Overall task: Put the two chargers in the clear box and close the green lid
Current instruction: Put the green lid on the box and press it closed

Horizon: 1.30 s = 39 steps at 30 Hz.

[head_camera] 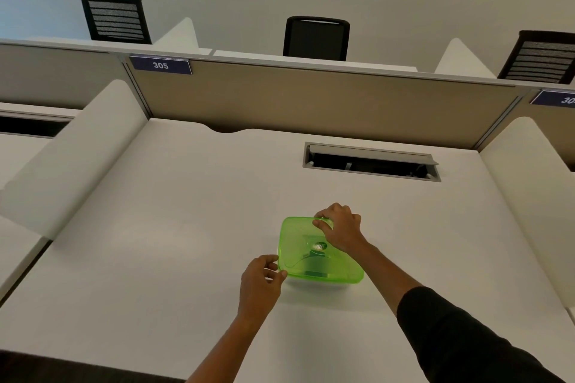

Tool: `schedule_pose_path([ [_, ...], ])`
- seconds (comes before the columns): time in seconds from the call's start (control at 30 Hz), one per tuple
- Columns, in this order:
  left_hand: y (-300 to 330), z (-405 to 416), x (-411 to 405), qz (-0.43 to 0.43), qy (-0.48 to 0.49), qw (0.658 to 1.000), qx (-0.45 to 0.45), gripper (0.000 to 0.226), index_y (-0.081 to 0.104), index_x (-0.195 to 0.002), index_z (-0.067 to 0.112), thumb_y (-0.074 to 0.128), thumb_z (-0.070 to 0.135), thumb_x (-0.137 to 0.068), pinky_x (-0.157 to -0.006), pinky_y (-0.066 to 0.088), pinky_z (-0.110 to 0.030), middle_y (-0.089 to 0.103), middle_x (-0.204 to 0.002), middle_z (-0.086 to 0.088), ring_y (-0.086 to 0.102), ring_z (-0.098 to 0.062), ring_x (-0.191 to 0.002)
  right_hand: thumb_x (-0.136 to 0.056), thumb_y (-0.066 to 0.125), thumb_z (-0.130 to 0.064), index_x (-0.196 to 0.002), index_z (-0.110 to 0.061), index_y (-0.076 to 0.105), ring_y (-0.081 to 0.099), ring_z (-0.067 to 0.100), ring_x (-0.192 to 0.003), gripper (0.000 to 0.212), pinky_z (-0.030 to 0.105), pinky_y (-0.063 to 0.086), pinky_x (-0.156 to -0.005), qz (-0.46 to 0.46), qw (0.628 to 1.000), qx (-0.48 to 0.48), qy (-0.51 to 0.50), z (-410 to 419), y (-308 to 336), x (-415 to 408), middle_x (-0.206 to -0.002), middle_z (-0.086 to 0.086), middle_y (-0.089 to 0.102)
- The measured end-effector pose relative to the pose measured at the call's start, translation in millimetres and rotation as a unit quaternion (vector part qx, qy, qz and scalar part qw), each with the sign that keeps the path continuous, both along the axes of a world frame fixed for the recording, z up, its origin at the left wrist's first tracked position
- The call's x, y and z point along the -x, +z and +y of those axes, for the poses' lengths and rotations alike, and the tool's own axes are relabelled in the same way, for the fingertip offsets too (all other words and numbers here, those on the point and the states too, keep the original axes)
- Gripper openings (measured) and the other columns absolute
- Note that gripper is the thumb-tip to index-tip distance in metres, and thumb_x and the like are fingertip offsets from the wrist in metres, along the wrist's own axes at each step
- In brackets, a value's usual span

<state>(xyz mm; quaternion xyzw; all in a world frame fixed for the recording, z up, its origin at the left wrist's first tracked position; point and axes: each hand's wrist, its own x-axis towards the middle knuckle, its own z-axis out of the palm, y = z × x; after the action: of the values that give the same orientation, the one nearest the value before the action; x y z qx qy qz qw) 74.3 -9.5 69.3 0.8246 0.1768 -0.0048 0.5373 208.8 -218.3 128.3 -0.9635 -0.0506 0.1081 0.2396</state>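
Two arms show from where I stand, and they are dressed differently. The right arm wears a black long sleeve (466,336) of plain, matte cloth (no logo, stripe or button that I can make out), pushed up so that its edge ends partway along the forearm, leaving the wrist and the right hand (340,228) bare. The left arm is uncovered for all of its visible length down to the left hand (259,281), and neither hand carries a ring, watch or glove.
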Motion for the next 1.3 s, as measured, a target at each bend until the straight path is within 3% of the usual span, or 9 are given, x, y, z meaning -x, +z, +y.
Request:
schedule_pose_path([
  [0.23,3.8,2.4,-10.4,0.019,-0.015,0.999,0.022,0.042,0.065,-0.133,0.023,0.081,0.020,-0.094,-0.080,0.056,-0.023,0.071,-0.117,0.002,0.073,-0.009,-0.097,-0.107,0.057,-0.037,-0.131,-0.028,0.072,0.050,0.020,-0.132,0.030,0.042,0.030,-0.113,-0.012,0.999,-0.031,-0.008,-4.4,-2.9,1.4,-0.132,-0.002,0.062],
  [0.43,10.4,-8.5,-38.5,0.039,0.014,0.998,0.048,0.035,0.064,-0.141,0.018,0.061,0.028,-0.108,-0.095,0.060,-0.038,0.066,-0.129,-0.004,0.069,-0.017,-0.106,-0.107,0.057,-0.021,-0.130,-0.018,0.073,0.050,0.027,-0.132,0.028,0.046,0.040,-0.110,-0.066,0.975,-0.116,-0.176,-22.3,-11.4,17.3,-0.131,0.005,0.063],
  [0.5,10.4,-12.8,-50.1,0.047,0.010,0.997,0.053,0.033,0.070,-0.135,0.014,0.053,0.029,-0.110,-0.094,0.060,-0.042,0.069,-0.122,-0.007,0.069,-0.023,-0.104,-0.108,0.055,-0.018,-0.129,-0.011,0.073,0.049,0.032,-0.133,0.028,0.045,0.041,-0.111,-0.050,0.960,-0.156,-0.226,-27.8,-17.8,23.9,-0.133,0.012,0.062],
  [0.57,11.0,-16.1,-59.8,0.038,0.009,0.998,0.058,0.033,0.075,-0.115,0.007,0.049,0.027,-0.111,-0.078,0.053,-0.038,0.067,-0.095,-0.006,0.061,-0.023,-0.082,-0.110,0.051,-0.017,-0.121,-0.006,0.075,0.051,0.034,-0.129,0.029,0.041,0.042,-0.110,-0.026,0.946,-0.195,-0.257,-31.8,-23.5,29.2,-0.128,0.017,0.064],
  [0.73,17.0,-21.7,-78.1,0.032,0.018,0.997,0.073,0.039,0.060,-0.080,0.008,0.051,0.028,-0.111,-0.067,0.036,-0.034,0.047,-0.075,-0.008,0.042,-0.022,-0.071,-0.109,0.051,-0.025,-0.068,-0.019,0.051,0.052,0.026,-0.088,0.042,0.033,0.041,-0.082,0.001,0.911,-0.265,-0.316,-30.3,-25.1,35.4,-0.090,0.010,0.052],
  [0.83,17.4,-23.2,-87.2,0.046,0.022,0.995,0.090,0.028,0.066,-0.089,0.016,0.054,0.028,-0.111,-0.076,0.042,-0.035,0.057,-0.087,-0.004,0.049,-0.021,-0.080,-0.108,0.052,-0.028,-0.071,-0.001,0.048,0.045,0.023,-0.074,0.046,0.033,0.037,-0.072,0.008,0.895,-0.285,-0.344,-32.2,-28.4,34.2,-0.078,0.010,0.046],
  [1.0,15.8,-21.3,-96.9,0.053,0.042,0.993,0.101,0.041,0.053,-0.070,0.013,0.061,0.029,-0.108,-0.070,0.028,-0.038,0.038,-0.069,-0.009,0.033,-0.023,-0.071,-0.108,0.057,-0.030,-0.058,-0.018,0.035,0.029,0.015,-0.057,0.055,0.031,0.026,-0.058,0.026,0.878,-0.307,-0.367,-34.0,-31.0,33.9,-0.060,-0.002,0.031],
  [1.1,17.8,-23.1,-99.9,0.069,0.057,0.991,0.097,0.054,0.036,-0.061,0.017,0.064,0.027,-0.106,-0.069,0.023,-0.041,0.026,-0.063,-0.004,0.024,-0.021,-0.064,-0.106,0.060,-0.027,-0.063,-0.015,0.036,0.026,0.020,-0.064,0.051,0.033,0.025,-0.067,0.040,0.862,-0.334,-0.379,-34.6,-34.1,33.8,-0.064,0.004,0.026],
  [1.3,13.0,-21.7,-107.5,0.082,0.071,0.991,0.084,0.041,0.056,-0.068,0.009,0.067,0.025,-0.104,-0.068,0.028,-0.038,0.035,-0.071,-0.014,0.032,-0.026,-0.073,-0.104,0.063,-0.028,-0.070,-0.009,0.045,0.028,0.025,-0.074,0.043,0.036,0.027,-0.070,0.034,0.853,-0.342,-0.394,-34.0,-38.7,33.8,-0.072,0.010,0.029],
])
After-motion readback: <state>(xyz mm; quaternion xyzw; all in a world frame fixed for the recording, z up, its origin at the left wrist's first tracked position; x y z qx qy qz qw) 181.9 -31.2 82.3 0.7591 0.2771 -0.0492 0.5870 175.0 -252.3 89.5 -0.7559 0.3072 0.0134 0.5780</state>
